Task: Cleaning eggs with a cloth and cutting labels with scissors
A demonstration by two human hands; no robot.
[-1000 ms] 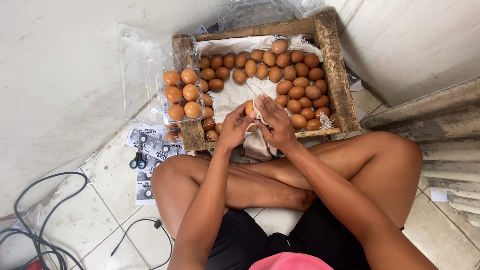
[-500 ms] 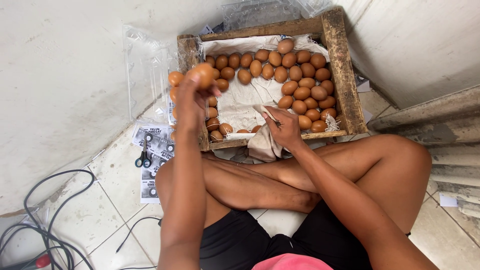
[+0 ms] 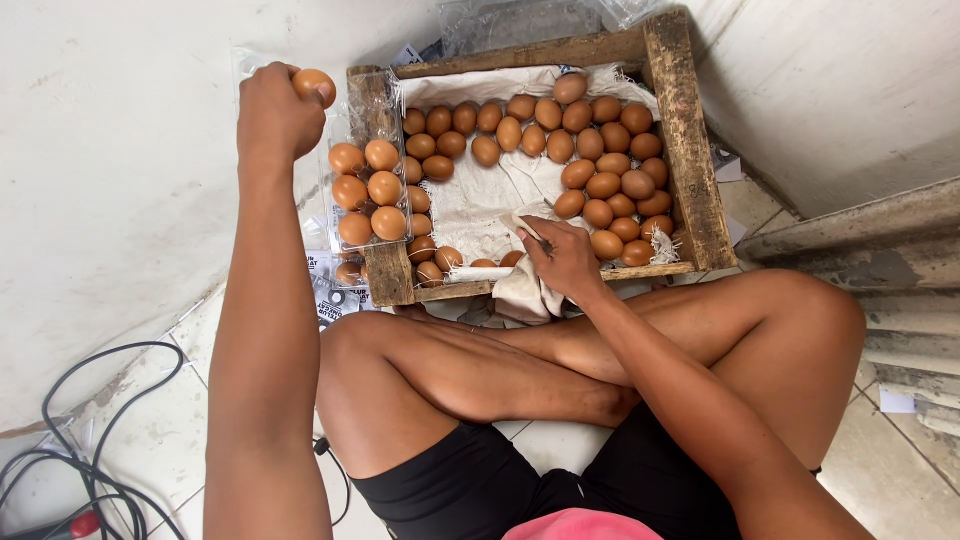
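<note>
Left to right: the left hand (image 3: 272, 115), closed around a single brown egg (image 3: 314, 84), holds it above the far end of a clear plastic egg tray (image 3: 366, 190) (six eggs already seated). The right hand (image 3: 562, 262) pinches a pale cloth (image 3: 520, 292) at the near rim of the wooden crate (image 3: 690, 150) of loose eggs. A lowering that misses a cup could plausibly crack the egg against seated eggs or the crate wall.

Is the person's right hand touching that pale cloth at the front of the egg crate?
Touching. The head view shows the right hand resting on the cloth, its fingers pressed onto the fabric at the wooden crate's front edge, with no gap between them.
</note>
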